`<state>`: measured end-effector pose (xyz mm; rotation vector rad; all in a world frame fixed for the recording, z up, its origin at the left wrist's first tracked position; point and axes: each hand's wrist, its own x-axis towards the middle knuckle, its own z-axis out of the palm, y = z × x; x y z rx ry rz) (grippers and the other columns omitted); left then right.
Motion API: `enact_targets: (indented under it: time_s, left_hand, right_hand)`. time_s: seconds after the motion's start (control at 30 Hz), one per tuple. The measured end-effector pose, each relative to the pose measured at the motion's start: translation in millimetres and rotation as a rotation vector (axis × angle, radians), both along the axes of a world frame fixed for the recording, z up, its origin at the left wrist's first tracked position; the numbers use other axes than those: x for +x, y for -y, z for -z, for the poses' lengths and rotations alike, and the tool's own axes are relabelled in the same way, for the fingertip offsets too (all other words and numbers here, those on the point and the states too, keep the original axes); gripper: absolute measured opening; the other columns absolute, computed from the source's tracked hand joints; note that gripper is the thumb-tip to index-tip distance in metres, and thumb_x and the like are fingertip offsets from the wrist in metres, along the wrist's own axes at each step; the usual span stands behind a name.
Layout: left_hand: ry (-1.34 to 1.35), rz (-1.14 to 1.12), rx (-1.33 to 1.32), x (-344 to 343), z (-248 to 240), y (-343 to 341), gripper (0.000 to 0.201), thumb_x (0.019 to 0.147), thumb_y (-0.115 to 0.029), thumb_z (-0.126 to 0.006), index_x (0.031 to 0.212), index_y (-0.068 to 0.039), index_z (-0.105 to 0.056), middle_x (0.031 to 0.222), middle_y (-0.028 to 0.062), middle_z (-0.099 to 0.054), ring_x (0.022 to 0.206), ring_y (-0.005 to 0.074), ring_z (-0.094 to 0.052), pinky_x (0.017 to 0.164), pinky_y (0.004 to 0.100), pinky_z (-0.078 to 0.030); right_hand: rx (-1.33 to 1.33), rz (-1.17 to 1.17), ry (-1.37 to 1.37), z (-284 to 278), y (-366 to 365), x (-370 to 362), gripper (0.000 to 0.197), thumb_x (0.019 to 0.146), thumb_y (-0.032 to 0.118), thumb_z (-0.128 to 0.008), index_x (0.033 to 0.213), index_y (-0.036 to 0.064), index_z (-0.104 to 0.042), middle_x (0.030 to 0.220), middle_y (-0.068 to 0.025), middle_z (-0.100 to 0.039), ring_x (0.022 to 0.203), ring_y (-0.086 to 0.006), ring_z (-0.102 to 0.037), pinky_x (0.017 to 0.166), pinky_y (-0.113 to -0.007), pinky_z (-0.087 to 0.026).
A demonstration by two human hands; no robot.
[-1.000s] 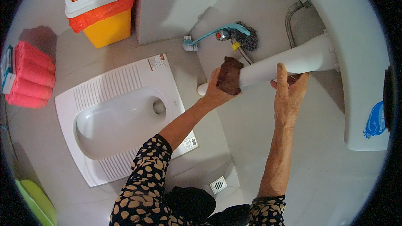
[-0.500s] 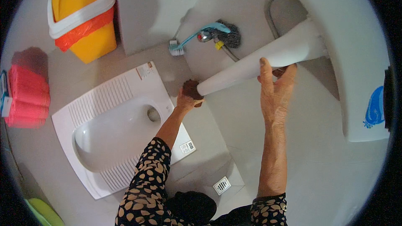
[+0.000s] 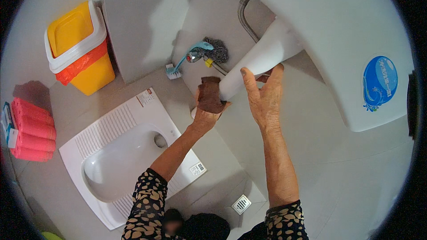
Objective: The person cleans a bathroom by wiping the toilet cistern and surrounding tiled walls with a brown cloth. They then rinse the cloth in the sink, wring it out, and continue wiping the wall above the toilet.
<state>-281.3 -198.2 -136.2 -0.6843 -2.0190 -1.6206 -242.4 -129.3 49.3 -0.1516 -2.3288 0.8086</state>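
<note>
A white sink pedestal (image 3: 262, 53) tapers down from the white basin (image 3: 342, 80) at the upper right. My left hand (image 3: 207, 118) is closed around a brown cloth (image 3: 210, 94), pressed against the pedestal's lower part. A little of the white base shows beside that wrist. My right hand (image 3: 266, 100) grips the pedestal's near side higher up, thumb on top and fingers reaching round below. Between its thumb and fingers shows a scrap of brown material (image 3: 263, 78); most of it is hidden.
A white squat toilet (image 3: 118, 169) lies in the floor at left. Behind the pedestal are a braided hose (image 3: 243, 15), a blue-handled brush (image 3: 182, 64) and a steel-wool scourer (image 3: 218, 52). Pink rolls (image 3: 35, 129) and a yellow bin (image 3: 91, 73) stand at left; a drain (image 3: 241, 204) is near.
My left hand has slid the brown cloth up along the pedestal, closer to my right hand. More of the cloth shows. The whole view has shifted, and my right hand still grips the pedestal.
</note>
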Motion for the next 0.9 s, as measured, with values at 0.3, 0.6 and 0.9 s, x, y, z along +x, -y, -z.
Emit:
enact_targets:
  time_s: [0.3, 0.6, 0.9]
  left_hand:
    - [-0.055, 0.302, 0.264, -12, -103, -5, 0.057, 0.073, -0.016, -0.074, 0.121, -0.005, -0.045, 0.111, 0.0155, -0.050, 0.098, 0.0316, -0.051, 0.079, 0.0436, -0.044]
    - [-0.045, -0.077, -0.066, -5, -54, -3, 0.055, 0.069, -0.024, -0.076, 0.114, -0.004, -0.049, 0.107, 0.0150, -0.053, 0.101, 0.0322, -0.051, 0.089, 0.0416, -0.039]
    - [0.687, 0.614, 0.419, 88, -63, 35, 0.055, 0.095, -0.043, -0.043, 0.131, -0.002, -0.039, 0.118, 0.0116, -0.051, 0.109, 0.0231, -0.048, 0.093, 0.0373, -0.039]
  right_hand:
    - [-0.101, -0.178, 0.053, -11, -16, 4, 0.049, 0.084, 0.024, -0.066, 0.118, -0.0034, -0.044, 0.107, -0.0185, -0.053, 0.094, -0.0263, -0.056, 0.081, -0.036, -0.048]
    - [-0.219, -0.200, 0.282, 15, -17, 53, 0.058, 0.082, 0.017, -0.065, 0.133, 0.0076, -0.039, 0.122, -0.0159, -0.046, 0.107, -0.0256, -0.053, 0.081, -0.037, -0.050]
    - [-0.042, -0.358, 0.366, 59, -9, 99, 0.068, 0.076, 0.016, -0.070, 0.135, 0.0106, -0.036, 0.130, -0.0161, -0.043, 0.119, -0.0280, -0.047, 0.097, -0.038, -0.042]
